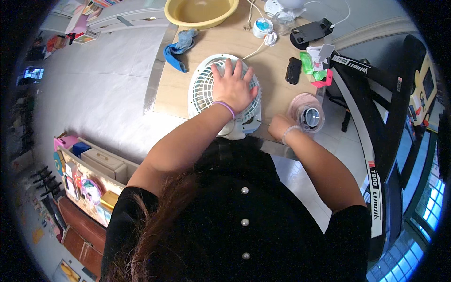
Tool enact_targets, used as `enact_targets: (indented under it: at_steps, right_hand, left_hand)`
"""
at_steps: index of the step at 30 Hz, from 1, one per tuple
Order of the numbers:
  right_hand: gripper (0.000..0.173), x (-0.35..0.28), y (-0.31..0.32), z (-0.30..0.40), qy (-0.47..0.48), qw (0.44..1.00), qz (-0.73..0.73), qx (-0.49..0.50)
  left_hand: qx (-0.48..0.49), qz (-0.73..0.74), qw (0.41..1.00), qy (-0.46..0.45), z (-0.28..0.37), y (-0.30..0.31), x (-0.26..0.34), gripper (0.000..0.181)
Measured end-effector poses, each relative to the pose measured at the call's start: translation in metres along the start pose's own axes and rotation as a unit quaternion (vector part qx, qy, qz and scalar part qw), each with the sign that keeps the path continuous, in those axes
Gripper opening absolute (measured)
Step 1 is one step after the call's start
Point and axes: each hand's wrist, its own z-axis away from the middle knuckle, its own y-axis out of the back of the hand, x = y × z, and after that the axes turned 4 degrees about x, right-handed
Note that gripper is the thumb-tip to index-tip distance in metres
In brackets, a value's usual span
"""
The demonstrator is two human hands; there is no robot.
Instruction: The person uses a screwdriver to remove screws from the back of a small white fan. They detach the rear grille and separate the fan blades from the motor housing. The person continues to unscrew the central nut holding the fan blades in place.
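A white electric fan (201,88) with a round slotted grille lies face up at the table's near edge. My left hand (233,86), with a purple band at the wrist, rests flat on the grille, fingers spread. To the right of the fan, my right hand (280,126) is closed around a thin-shafted tool (262,122), which looks like a screwdriver; its handle is hidden in the fist. The shaft points at the fan's lower right side; whether the tip touches a screw cannot be told. A white cord (254,52) runs from behind the fan.
Beside my right wrist is a clear container (319,120). A yellow basin (201,25), a blue cloth (176,53), a black object (293,71), a phone-like device on a stand (310,31) and a small white tub (262,29) lie farther back. A treadmill frame (370,148) stands at right.
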Motion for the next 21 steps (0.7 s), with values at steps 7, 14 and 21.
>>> enact_targets:
  at_steps: [7,14,21]
  right_hand:
    - [0.025,-0.018,0.006,0.004,0.005,0.996,0.08,0.042]
    - [0.015,0.005,-0.023,0.015,0.306,0.879,0.303,0.205]
    - [0.024,-0.01,-0.002,0.024,0.09,0.964,0.05,0.244]
  left_hand:
    - [0.007,0.029,1.0,-0.007,0.002,-0.007,-0.004,0.055]
    - [0.025,0.058,0.998,-0.01,0.003,-0.009,-0.009,0.055]
    - [0.02,0.058,0.998,-0.006,0.002,-0.011,-0.01,0.055]
